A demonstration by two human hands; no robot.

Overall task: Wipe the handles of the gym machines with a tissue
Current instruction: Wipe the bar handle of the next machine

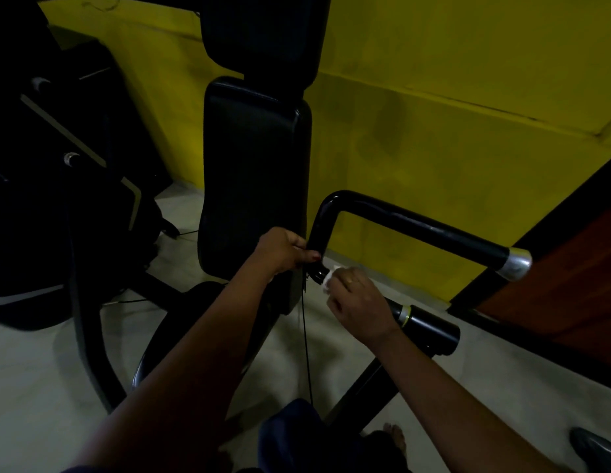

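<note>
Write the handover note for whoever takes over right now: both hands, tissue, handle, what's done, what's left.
Left hand: grips the black bent tubular handle near its lower end.
Right hand: holds the white crumpled tissue against that handle's lower joint.
Done: tissue is at the joint; how much is already clean cannot be told.
Left: the handle's upper run out to the silver end cap.

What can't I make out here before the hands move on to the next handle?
Head view only:
1. Tissue: mostly covered by the right hand; only a white corner shows.
2. Handle: the part under that hand is hidden, so its cleanliness is unknowable.
3. Left hand: fingertips hidden behind the bent black bar it grips.
4. Machines at left: too dark for detail.
5. Shoe: cut off by the bottom-right corner.
</note>
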